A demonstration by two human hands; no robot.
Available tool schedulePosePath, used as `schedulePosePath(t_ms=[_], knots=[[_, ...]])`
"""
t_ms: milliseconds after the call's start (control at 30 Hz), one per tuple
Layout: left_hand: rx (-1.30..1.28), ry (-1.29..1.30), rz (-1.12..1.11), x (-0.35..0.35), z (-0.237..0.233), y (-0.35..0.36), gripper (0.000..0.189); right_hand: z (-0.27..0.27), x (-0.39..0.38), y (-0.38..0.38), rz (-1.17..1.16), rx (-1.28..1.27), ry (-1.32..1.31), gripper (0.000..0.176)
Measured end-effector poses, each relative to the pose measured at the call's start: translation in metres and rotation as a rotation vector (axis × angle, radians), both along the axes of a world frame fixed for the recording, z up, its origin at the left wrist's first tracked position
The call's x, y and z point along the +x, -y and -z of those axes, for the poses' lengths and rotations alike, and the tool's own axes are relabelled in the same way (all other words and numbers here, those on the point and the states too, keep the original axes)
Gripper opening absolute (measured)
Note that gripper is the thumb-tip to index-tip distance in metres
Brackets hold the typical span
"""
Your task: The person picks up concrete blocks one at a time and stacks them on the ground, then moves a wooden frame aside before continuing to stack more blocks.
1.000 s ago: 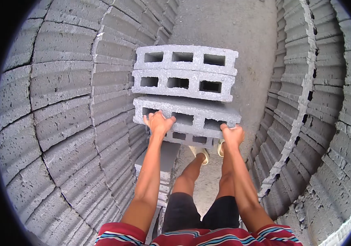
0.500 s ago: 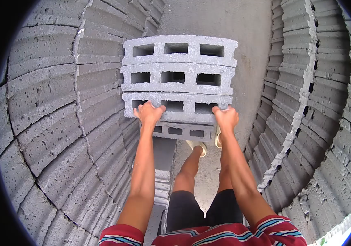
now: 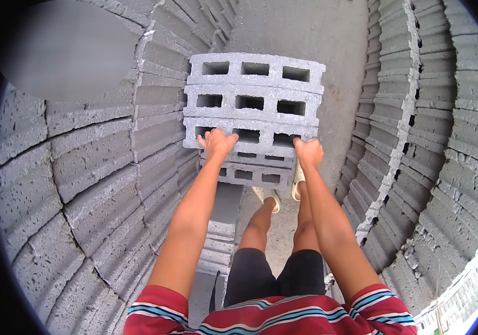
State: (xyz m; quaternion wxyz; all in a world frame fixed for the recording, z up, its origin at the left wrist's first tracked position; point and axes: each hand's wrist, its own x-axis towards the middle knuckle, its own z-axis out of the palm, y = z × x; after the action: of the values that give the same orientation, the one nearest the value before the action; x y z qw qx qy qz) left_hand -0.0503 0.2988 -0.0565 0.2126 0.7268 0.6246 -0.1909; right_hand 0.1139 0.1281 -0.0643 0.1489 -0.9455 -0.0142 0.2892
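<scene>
Three grey hollow blocks lie side by side at the top of a stack in front of me, their openings facing up. My left hand grips the left end of the nearest block, its fingers in the left opening and its thumb near the middle one. At the right end of that same block, my right hand has its fingers closed over the near edge by the right opening. The middle block and the far block sit right behind it, untouched by my hands.
Lower blocks show under the top ones. Walls of stacked blocks rise at the left and the right. My feet in light clogs stand on the concrete floor close to the stack.
The view has shifted, and more of the lower blocks shows beneath the nearest block. Both hands keep their hold on it.
</scene>
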Motion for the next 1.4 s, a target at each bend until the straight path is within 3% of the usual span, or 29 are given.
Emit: schedulePosePath(t_ms=[33,100,167,233,300,333,367,400,433,467,533,633,700,800,833,933,967,1033,1100,1167,1300,1400], knots=[[-0.079,-0.062,0.048,-0.001,-0.002,-0.003,0.051,-0.003,0.003,-0.001,-0.002,0.007,-0.051,0.051],[0.029,0.008,0.121,-0.006,-0.011,-0.001,0.061,-0.011,0.003,0.006,-0.012,0.0,-0.165,0.06],[0.057,0.081,0.185,-0.016,-0.029,0.011,0.075,0.007,-0.006,0.026,0.028,0.123,0.039,0.068],[-0.037,0.164,0.147,-0.032,-0.054,0.024,0.059,0.0,-0.019,0.052,0.035,0.204,0.127,0.073],[-0.185,0.3,0.069,-0.059,-0.079,0.044,0.04,0.007,-0.032,0.1,0.051,0.367,-0.216,0.057],[-0.218,0.387,0.045,-0.076,-0.088,0.06,0.03,-0.024,-0.048,0.117,0.014,0.422,-0.263,0.04],[-0.266,0.357,0.051,-0.095,-0.089,0.074,0.026,-0.011,-0.067,0.146,-0.029,0.511,-0.188,0.031],[-0.319,0.322,0.057,-0.114,-0.093,0.09,0.022,0.002,-0.081,0.178,-0.118,0.333,-0.214,0.027],[-0.34,0.242,0.144,-0.125,-0.124,0.11,0.025,-0.016,-0.099,0.203,0.088,0.447,-0.437,0.026],[-0.35,0.161,0.225,-0.134,-0.162,0.128,0.028,-0.054,-0.112,0.216,0.045,0.249,-0.469,0.032],[-0.308,0.029,0.392,-0.157,-0.218,0.166,0.035,-0.058,-0.139,0.258,-0.342,-0.005,-0.115,0.042],[-0.252,-0.009,0.32,-0.2,-0.28,0.212,0.04,-0.114,-0.162,0.262,-0.272,-0.053,-0.142,0.048],[-0.252,0.095,0.13,-0.227,-0.325,0.24,0.042,-0.123,-0.177,0.262,-0.18,-0.015,-0.133,0.048],[-0.199,0.189,0.038,-0.274,-0.375,0.285,0.044,-0.037,-0.183,0.271,-0.097,0.288,-0.305,0.053],[-0.217,0.181,0.034,-0.288,-0.397,0.303,0.044,-0.05,-0.187,0.273,-0.09,0.343,-0.352,0.056],[-0.241,0.189,0.023,-0.334,-0.455,0.344,0.042,0.014,-0.215,0.283,-0.103,0.409,-0.187,0.039],[-0.251,0.189,0.015,-0.356,-0.467,0.355,0.041,-0.006,-0.223,0.284,-0.054,0.482,-0.323,0.037],[-0.244,0.19,-0.073,-0.403,-0.481,0.367,0.039,-0.059,-0.244,0.289,0.051,0.578,-0.615,0.033],[-0.242,0.135,-0.248,-0.444,-0.496,0.374,0.038,-0.072,-0.263,0.296,0.061,0.595,-0.674,0.03],[-0.164,0.067,-0.219,-0.491,-0.495,0.382,0.039,-0.103,-0.279,0.302,0.073,0.483,-0.739,0.032],[-0.27,0.087,-0.312,-0.544,-0.487,0.407,0.045,-0.135,-0.321,0.315,-0.039,0.5,-0.731,0.035],[-0.091,0.089,-0.144,-0.594,-0.456,0.432,0.056,-0.176,-0.369,0.318,-0.209,0.493,-0.728,0.035]])
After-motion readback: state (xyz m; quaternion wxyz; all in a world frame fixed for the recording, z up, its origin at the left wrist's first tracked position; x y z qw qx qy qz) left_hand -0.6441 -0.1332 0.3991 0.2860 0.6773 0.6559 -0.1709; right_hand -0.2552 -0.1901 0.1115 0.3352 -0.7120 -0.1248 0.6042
